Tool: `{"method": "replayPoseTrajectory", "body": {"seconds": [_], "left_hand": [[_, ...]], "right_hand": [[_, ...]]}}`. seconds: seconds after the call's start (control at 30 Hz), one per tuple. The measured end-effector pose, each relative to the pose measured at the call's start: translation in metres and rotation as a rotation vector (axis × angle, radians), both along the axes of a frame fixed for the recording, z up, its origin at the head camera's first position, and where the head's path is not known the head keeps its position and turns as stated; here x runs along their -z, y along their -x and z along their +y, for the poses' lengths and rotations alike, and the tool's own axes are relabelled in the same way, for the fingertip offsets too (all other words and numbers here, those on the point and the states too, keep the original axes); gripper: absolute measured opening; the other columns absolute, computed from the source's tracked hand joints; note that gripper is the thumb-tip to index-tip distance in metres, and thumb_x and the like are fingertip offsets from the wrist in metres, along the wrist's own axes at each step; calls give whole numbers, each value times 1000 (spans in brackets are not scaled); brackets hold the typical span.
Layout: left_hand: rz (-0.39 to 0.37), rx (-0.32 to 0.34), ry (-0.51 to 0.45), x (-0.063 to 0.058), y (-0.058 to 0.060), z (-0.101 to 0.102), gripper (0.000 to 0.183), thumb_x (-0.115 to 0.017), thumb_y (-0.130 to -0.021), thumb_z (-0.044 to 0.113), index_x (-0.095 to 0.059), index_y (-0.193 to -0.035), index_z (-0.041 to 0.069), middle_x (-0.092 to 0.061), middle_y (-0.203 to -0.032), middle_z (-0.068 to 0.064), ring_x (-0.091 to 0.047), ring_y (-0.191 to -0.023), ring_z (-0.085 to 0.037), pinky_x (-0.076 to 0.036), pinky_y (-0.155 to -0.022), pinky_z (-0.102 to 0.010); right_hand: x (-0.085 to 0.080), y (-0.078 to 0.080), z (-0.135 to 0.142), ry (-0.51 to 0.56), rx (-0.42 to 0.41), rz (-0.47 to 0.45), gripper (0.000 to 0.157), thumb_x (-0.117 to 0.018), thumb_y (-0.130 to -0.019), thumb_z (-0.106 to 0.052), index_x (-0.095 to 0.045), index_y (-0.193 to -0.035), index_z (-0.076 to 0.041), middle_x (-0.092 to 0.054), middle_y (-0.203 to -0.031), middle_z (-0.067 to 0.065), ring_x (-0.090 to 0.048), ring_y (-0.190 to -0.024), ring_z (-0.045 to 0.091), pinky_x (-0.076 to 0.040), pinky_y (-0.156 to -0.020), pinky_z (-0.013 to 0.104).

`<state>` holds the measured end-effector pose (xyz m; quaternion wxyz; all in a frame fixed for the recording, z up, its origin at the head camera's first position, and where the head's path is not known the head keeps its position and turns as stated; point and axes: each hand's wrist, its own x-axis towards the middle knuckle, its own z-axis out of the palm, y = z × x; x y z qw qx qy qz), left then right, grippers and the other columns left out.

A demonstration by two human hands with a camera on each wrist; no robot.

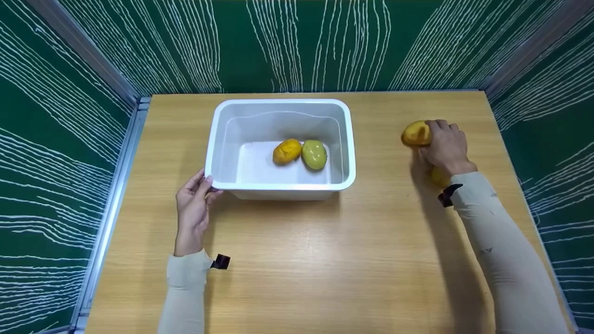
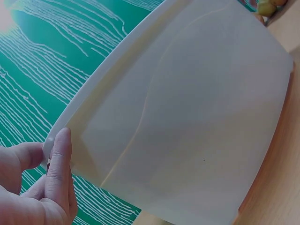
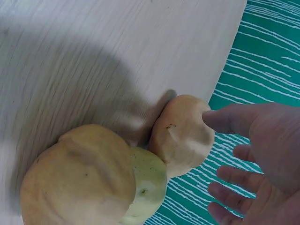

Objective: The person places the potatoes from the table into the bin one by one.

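My left hand [image 1: 192, 211] pinches the near left corner of a white plastic bin [image 1: 280, 187], thumb on top of the rim and fingers below. The left wrist view shows the same grip beside the bin's tall side wall [image 2: 187, 117]. Inside the bin lie a yellow mango [image 1: 287, 151] and a green mango [image 1: 314, 155], side by side. At the right, my right hand [image 1: 446, 146] reaches over another yellow mango [image 1: 414, 133]. Seen from the right wrist, its fingers are spread and relaxed, the thumb tip overlapping that mango [image 3: 183, 136].
Nearer the right wrist camera sit a large yellow mango [image 3: 79, 178] and a green one [image 3: 145, 187]; in the head view, my forearm partly covers a yellow mango [image 1: 438, 177]. Green walls with white lines [image 1: 306, 46] enclose the wooden table [image 1: 297, 260] at back and sides.
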<state>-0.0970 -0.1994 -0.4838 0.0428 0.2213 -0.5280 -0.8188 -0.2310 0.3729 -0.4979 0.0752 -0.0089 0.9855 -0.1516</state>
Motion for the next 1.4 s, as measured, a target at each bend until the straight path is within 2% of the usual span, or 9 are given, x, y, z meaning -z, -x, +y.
{"method": "replayPoseTrajectory", "body": {"seconds": [0.37,0.6,1.0,1.23,1.4], "left_hand": [[4,-8,3,0,0,-1,45,-56,-106,-5,-48,-150,-9,-57,-114,-12,-66,-78,-12,-68,-73,-17],[17,-3,-3,1,-2,-3,46,-53,-107,-5,-45,-152,-12,-57,-114,-11,-67,-77,-12,-67,-70,-15],[25,-15,-9,3,0,-1,46,-54,-107,-6,-45,-151,-13,-57,-116,-16,-67,-77,-13,-68,-70,-16],[23,-23,-14,2,0,0,46,-54,-106,-7,-45,-150,-13,-58,-114,-15,-67,-75,-13,-68,-69,-16],[27,-9,-7,1,1,0,46,-54,-106,-7,-45,-151,-13,-58,-114,-13,-67,-76,-12,-67,-69,-15]], "right_hand": [[5,14,6,-42,-7,-53,83,-77,-92,-1,-30,-160,5,-33,-159,36,-31,-136,59,-29,-123,77],[8,22,8,-93,-30,-61,84,-74,-89,-6,-29,-159,7,-34,-155,38,-33,-135,60,-34,-117,79],[14,30,19,-65,35,-170,88,-73,-97,-4,-18,-165,1,-27,-160,38,-27,-137,59,-21,-127,78],[21,30,25,-58,50,-175,89,-74,-99,-13,-18,-166,-2,-28,-159,39,-27,-135,60,-22,-126,78],[23,29,26,-59,38,-158,84,-75,-99,-14,-23,-164,0,-32,-156,39,-29,-134,59,-26,-124,78]]}}
